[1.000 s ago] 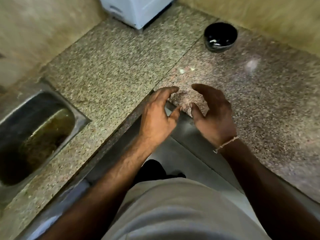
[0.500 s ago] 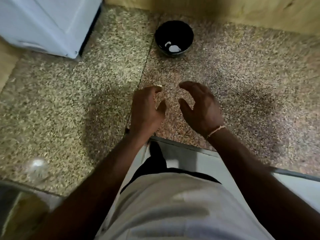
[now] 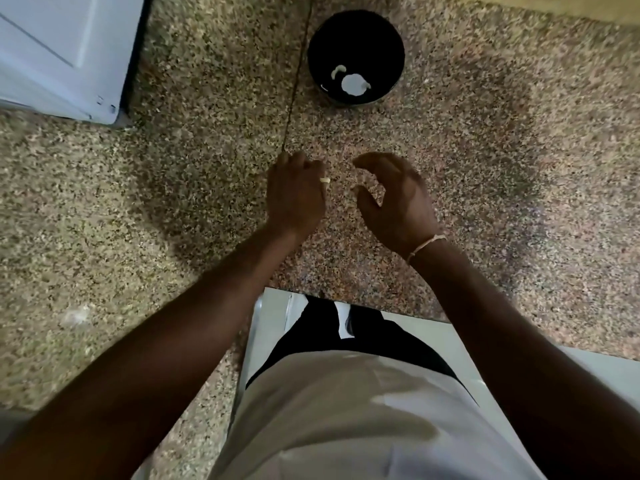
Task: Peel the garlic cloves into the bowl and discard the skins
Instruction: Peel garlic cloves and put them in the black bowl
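A black bowl [image 3: 356, 32] stands at the back of the granite counter with a couple of pale peeled garlic pieces [image 3: 352, 84] inside. In front of it, my left hand [image 3: 295, 199] has its fingers curled and pinches a small pale piece of garlic [image 3: 325, 180] at the fingertips. My right hand [image 3: 398, 199] hovers just to its right, fingers loosely curved over the counter and holding nothing. Whether the pinched piece is a clove or a skin is too small to tell.
A white appliance [image 3: 65, 53] fills the back left corner. A seam [image 3: 298, 77] runs through the speckled counter from the bowl's left side toward my left hand. The counter's front edge [image 3: 346, 301] lies just below my wrists, with my shirt beneath.
The view has swung right and forward, so the sink has left the frame and the bowl is now straight ahead. My left hand's fingers have closed on a small pale piece.
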The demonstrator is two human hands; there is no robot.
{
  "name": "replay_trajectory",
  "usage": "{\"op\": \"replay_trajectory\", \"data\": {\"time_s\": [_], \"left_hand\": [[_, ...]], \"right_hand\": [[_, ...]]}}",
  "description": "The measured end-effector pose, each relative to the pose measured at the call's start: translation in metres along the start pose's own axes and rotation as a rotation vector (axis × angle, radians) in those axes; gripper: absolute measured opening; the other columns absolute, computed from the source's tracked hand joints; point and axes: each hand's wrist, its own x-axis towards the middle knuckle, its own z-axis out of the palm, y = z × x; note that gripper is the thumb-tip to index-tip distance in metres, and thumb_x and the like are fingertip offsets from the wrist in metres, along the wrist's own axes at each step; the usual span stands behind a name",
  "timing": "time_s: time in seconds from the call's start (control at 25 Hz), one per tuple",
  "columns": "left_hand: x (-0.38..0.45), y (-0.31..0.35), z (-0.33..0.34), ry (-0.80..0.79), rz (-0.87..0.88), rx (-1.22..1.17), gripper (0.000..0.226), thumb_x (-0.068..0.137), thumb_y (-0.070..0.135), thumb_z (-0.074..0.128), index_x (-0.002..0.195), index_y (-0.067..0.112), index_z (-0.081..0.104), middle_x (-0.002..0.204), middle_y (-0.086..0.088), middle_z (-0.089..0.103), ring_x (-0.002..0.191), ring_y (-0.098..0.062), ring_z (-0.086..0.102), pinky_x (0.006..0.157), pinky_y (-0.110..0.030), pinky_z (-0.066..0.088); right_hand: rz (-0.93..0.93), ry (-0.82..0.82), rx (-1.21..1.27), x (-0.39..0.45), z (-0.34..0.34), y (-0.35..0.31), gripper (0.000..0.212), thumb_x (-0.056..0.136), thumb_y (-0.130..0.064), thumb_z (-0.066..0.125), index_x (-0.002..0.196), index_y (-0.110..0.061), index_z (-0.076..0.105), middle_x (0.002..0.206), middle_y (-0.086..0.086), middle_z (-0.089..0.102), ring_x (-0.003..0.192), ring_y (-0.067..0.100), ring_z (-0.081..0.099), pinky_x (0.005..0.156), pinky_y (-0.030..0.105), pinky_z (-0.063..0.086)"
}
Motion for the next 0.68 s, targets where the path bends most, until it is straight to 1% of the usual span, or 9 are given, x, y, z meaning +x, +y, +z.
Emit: {"op": "replay_trajectory", "data": {"time_s": [0.12,0.2,0.28,0.36,0.48,0.6,0.68], "left_hand": [[0.001,0.000,0.005,0.038,0.032,0.070,0.020,0.092,0.022,0.070,0.112,0.024,0.073,0.111,-0.002,0.066,0.113,-0.030,0.054,0.090,-0.045,0.045],[0.000,0.001,0.006,0.018,0.018,0.055,0.018,0.095,0.020,0.066,0.113,0.022,0.072,0.114,-0.002,0.065,0.117,-0.030,0.052,0.094,-0.046,0.043],[0.000,0.003,0.002,0.001,-0.031,-0.013,0.018,0.099,0.019,0.062,0.115,0.019,0.068,0.118,-0.002,0.064,0.120,-0.028,0.051,0.098,-0.044,0.042],[0.003,0.007,-0.006,0.061,-0.071,-0.113,0.016,0.101,0.019,0.061,0.116,0.016,0.067,0.118,-0.003,0.065,0.116,-0.026,0.052,0.098,-0.042,0.044],[0.022,0.019,-0.031,0.204,-0.065,-0.239,0.020,0.103,0.027,0.060,0.116,0.014,0.067,0.115,-0.002,0.066,0.112,-0.023,0.053,0.095,-0.040,0.045],[0.062,0.030,-0.052,0.291,-0.061,-0.255,0.021,0.104,0.028,0.058,0.118,0.014,0.065,0.117,-0.004,0.066,0.115,-0.027,0.052,0.098,-0.043,0.044],[0.089,0.035,-0.061,0.291,-0.057,-0.220,0.021,0.104,0.028,0.058,0.119,0.016,0.066,0.118,-0.004,0.067,0.116,-0.028,0.053,0.098,-0.042,0.043]], "right_hand": [[0.020,0.002,0.009,0.011,0.004,0.008,0.037,0.093,-0.017,0.065,0.130,-0.015,0.066,0.132,0.001,0.065,0.117,0.019,0.062,0.092,0.043,0.056],[0.015,0.009,0.018,0.017,0.005,0.010,0.036,0.092,-0.017,0.066,0.128,-0.015,0.067,0.131,0.000,0.065,0.115,0.019,0.063,0.092,0.042,0.056],[0.000,0.013,0.033,0.024,0.005,0.011,0.035,0.092,-0.016,0.067,0.127,-0.014,0.067,0.130,0.000,0.066,0.114,0.019,0.063,0.091,0.042,0.056],[-0.005,0.022,0.043,0.033,0.003,0.013,0.036,0.092,-0.017,0.067,0.127,-0.014,0.067,0.129,0.001,0.066,0.112,0.020,0.063,0.091,0.043,0.056],[0.007,0.077,0.035,0.055,-0.007,0.014,0.038,0.091,-0.018,0.068,0.129,-0.014,0.066,0.128,0.002,0.066,0.111,0.021,0.064,0.092,0.043,0.056],[0.006,0.144,0.015,0.089,-0.022,0.013,0.040,0.090,-0.017,0.068,0.130,-0.012,0.066,0.126,0.007,0.067,0.110,0.024,0.065,0.091,0.043,0.056],[0.002,0.142,-0.006,0.111,-0.030,0.010,0.041,0.089,-0.016,0.068,0.129,-0.010,0.066,0.124,0.008,0.068,0.108,0.024,0.066,0.091,0.042,0.056]]}}
